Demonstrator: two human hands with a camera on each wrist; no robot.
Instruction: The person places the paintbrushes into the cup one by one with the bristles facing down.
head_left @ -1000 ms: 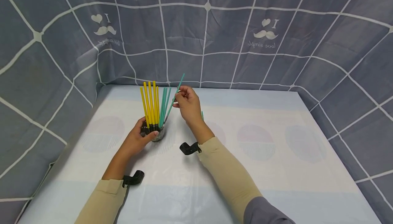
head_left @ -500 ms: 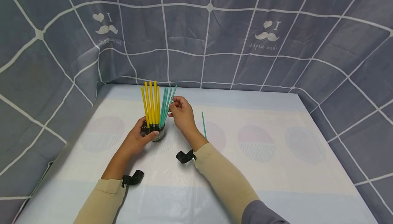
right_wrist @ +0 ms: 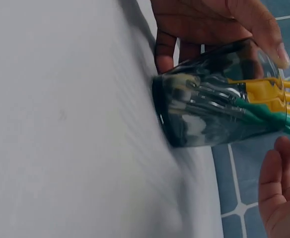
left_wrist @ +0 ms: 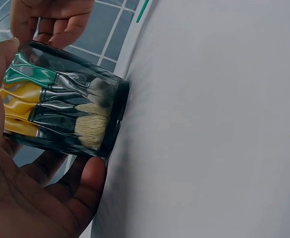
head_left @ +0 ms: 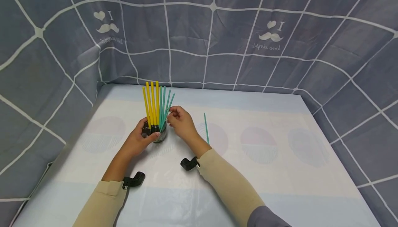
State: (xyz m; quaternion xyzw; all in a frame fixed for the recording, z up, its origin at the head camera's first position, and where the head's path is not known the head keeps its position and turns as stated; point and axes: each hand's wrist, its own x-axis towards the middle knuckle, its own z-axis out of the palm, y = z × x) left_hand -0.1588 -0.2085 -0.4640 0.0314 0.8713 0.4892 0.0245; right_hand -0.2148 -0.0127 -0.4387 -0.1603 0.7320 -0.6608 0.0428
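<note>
A clear glass [head_left: 163, 136] stands on the table, holding several paintbrushes with bristles down. Yellow handles [head_left: 152, 106] fan up on the left and green handles [head_left: 163, 106] on the right. My left hand [head_left: 136, 142] grips the glass from the left, thumb across its near side. The bristles [left_wrist: 91, 130] show through the glass in the left wrist view. My right hand [head_left: 183, 123] is at the glass's right side, thumb and fingers pinching the rightmost green paintbrush [head_left: 172, 99]; their exact contact is partly hidden. Its curled fingers [right_wrist: 273, 173] show beside the rim in the right wrist view.
Another thin green handle [head_left: 206, 126] lies on the table right of my right hand, its near end hidden behind the wrist. The pale table [head_left: 264, 185] bears faint circle prints. A grey gridded cloth [head_left: 192, 26] encloses the back and sides.
My right hand has come down and slightly left, lowering the green paintbrush into the glass beside the others. The left hand has stayed on the glass.
</note>
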